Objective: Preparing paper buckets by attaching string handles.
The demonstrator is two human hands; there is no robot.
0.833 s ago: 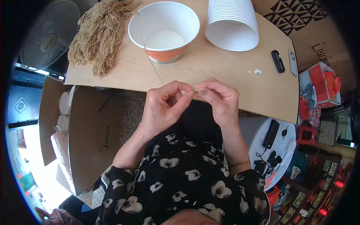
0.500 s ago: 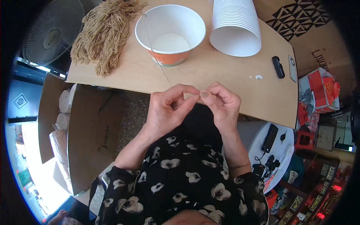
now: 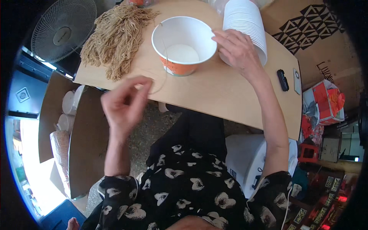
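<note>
Tan string (image 3: 166,76) crosses the near rim of the paper bowl (image 3: 179,69). Its upper part shows against the white inside wall; its lower part hangs outside the bowl and curves toward your left hand (image 3: 147,83).

Progress check: one strand is separate from the tan bundle (image 3: 117,36), which lies on the table (image 3: 218,96) to the left of the bowl. No knot or fastening between strand and bowl is visible. Judging by the bulk of the bundle, much of the string appears to be unworked. The bowl stands upright; the stacked bowls (image 3: 242,17) lie tilted, their mouth toward you, behind your right hand (image 3: 238,50).

Left hand: your fingers are curled, with thumb and forefinger brought close together near the table's front edge. The strand ends at or just beside these fingertips. Motion blur covers the contact, so you cannot confirm a pinch.

Right hand: your fingers are part-extended and loosely bent, with the fingertips at the bowl's right rim. The thumb's position is unclear; whether you grip the rim or only touch it cannot be told.
</note>
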